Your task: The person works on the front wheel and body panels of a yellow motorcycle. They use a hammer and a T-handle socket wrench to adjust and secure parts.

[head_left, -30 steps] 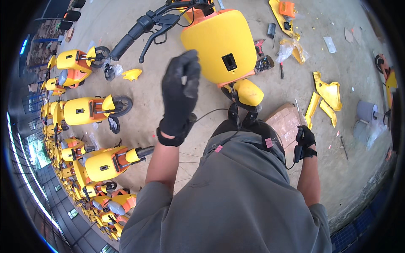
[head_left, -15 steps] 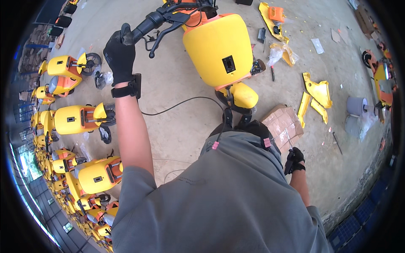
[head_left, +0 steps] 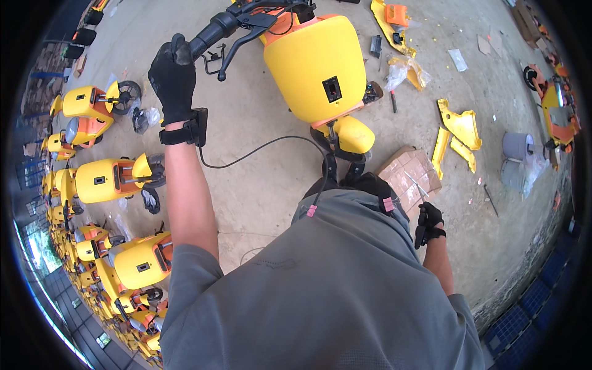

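My left hand (head_left: pixel 173 83), in a black glove, is closed around the outer end of a black handlebar grip (head_left: pixel 213 32). A brake lever (head_left: pixel 239 50) runs below that grip, apart from my fingers. The handlebar belongs to a scooter whose yellow front panel (head_left: pixel 317 68) faces me, with a small dark rectangular opening in it. Beneath the panel is a yellow front fender (head_left: pixel 356 135). Low at my right side, my gloved right hand (head_left: pixel 429 222) is closed on a thin metal tool (head_left: pixel 417 185); its pale shaft points up and left, and my fingers hide the handle.
A flattened cardboard piece (head_left: pixel 407 176) lies by my feet. Loose yellow panels (head_left: pixel 461 126), a dark-tipped red tool (head_left: pixel 393 100) and plastic wrap (head_left: pixel 398 75) are scattered on the right. White buckets (head_left: pixel 517 147) stand farther right. Several yellow scooters (head_left: pixel 98 180) line the left. A black cable (head_left: pixel 253 150) loops from my left wrist.
My right hand has risen slightly, and the tool's shaft now tilts more to the left. The left hand keeps its hold on the handlebar grip; the whole view has shifted a little.
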`<state>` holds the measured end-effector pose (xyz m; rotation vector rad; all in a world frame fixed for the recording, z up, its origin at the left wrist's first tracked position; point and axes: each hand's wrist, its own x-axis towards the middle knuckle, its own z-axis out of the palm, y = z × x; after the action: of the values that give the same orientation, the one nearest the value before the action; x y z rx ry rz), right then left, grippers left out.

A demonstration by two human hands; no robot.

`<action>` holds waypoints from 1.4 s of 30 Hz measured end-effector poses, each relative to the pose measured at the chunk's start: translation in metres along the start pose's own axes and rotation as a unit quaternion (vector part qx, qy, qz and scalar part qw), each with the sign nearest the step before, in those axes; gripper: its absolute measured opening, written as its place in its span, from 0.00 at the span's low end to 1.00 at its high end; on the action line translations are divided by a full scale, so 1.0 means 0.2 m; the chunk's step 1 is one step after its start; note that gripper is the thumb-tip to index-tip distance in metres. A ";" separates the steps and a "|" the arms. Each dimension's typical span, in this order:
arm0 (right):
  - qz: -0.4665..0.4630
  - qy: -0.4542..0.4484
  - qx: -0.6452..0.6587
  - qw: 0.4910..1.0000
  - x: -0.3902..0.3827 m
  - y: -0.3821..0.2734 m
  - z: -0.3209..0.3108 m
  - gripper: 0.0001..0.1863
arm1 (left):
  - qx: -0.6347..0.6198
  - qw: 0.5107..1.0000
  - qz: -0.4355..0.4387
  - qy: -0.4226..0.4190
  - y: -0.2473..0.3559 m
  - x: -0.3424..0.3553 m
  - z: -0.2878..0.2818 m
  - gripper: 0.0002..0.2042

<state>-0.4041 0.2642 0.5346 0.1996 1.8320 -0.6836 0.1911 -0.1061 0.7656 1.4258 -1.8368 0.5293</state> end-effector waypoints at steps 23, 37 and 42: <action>0.018 0.060 -0.007 0.998 0.02 0.05 0.00 0.10 | -0.149 0.976 -0.157 0.016 0.16 -0.04 -0.05 0.13; 0.036 0.081 0.073 0.993 0.49 -0.32 -0.23 0.09 | -0.119 0.894 -0.346 -0.258 0.81 -0.70 0.38 0.17; 0.037 0.054 0.003 0.998 0.74 -0.76 -0.28 0.09 | 0.031 0.983 -0.123 -0.130 1.09 -0.29 0.69 0.27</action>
<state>-0.5729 0.1425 0.4656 0.3118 1.9153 -0.6359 -0.0511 -0.1013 0.6581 1.8054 -1.8166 0.2875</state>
